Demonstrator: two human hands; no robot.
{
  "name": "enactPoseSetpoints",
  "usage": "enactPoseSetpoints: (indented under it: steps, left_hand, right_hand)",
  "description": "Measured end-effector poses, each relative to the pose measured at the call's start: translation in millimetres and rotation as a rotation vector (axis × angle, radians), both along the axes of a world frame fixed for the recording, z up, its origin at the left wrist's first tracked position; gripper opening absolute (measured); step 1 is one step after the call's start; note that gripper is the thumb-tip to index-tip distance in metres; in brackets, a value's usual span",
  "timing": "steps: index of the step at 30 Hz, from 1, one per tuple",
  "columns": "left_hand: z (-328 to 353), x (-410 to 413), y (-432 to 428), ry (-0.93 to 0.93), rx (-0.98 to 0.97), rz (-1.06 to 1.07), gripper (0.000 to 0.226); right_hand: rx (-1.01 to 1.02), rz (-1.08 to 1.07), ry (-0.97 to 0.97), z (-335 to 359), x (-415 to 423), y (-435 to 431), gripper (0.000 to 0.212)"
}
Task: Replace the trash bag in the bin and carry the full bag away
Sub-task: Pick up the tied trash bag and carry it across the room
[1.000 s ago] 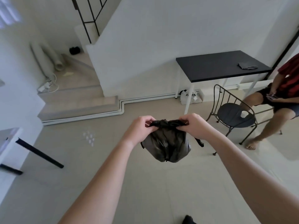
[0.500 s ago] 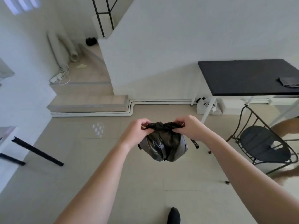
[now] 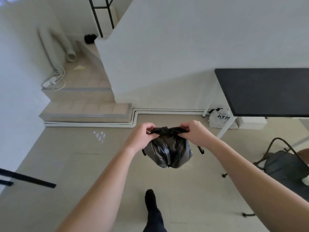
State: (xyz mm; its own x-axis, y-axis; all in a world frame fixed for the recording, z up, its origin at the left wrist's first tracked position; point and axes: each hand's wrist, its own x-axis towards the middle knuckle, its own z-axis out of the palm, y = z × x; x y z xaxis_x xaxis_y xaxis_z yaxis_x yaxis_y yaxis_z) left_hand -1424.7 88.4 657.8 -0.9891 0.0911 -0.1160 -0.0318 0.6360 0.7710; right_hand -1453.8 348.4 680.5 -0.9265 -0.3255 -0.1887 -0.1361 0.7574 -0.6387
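Note:
A full black trash bag [image 3: 168, 152] hangs in the air in front of me above the tiled floor. Its top is gathered into a knotted bunch. My left hand [image 3: 142, 136] pinches the left end of that bunch, and my right hand [image 3: 194, 133] pinches the right end. Both arms reach forward from the bottom of the view. No bin is in view.
Tiled steps [image 3: 87, 111] rise at the left, with a power strip and hoses on them. A black-topped table [image 3: 267, 91] stands at the right, with a white plastic bag [image 3: 219, 118] under it and a black chair [image 3: 284, 164] nearby. My foot [image 3: 151, 203] is below the bag.
The view has swung left and moved forward, so the table and chair have slid to the right edge. Both hands keep the same hold on the bag's top. My foot has stepped forward.

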Motion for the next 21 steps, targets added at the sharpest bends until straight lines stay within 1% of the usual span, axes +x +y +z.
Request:
enactPoseSetpoints:
  steps: [5,9,13,17,19,21]
  left_hand:
    - [-17,-101,-23,-0.015,0.026,-0.034,0.005]
    - [-23,-176,-43,-0.048,-0.014,-0.068,0.005]
    - [-33,-246,-56,-0.072,-0.04,-0.079,0.011]
    - [-52,-305,-59,-0.1,-0.061,-0.084,0.005]
    - [-64,-337,-59,-0.12,-0.065,-0.063,0.005]
    - [-75,-369,-61,-0.144,-0.075,-0.03,0.008]
  right_hand:
    - [0.008,-0.065,-0.037,-11,-91,-22,0.011]
    - [-0.003,-0.104,-0.065,-17,-161,-43,0.018]
    - [-0.026,-0.141,-0.106,-34,-224,-59,0.015]
    - [-0.031,-0.128,-0.153,-58,-287,-63,0.015]
    - [-0.036,-0.112,-0.174,-73,-328,-62,0.011]
    - [-0.043,-0.087,-0.198,-86,-369,-65,0.013]
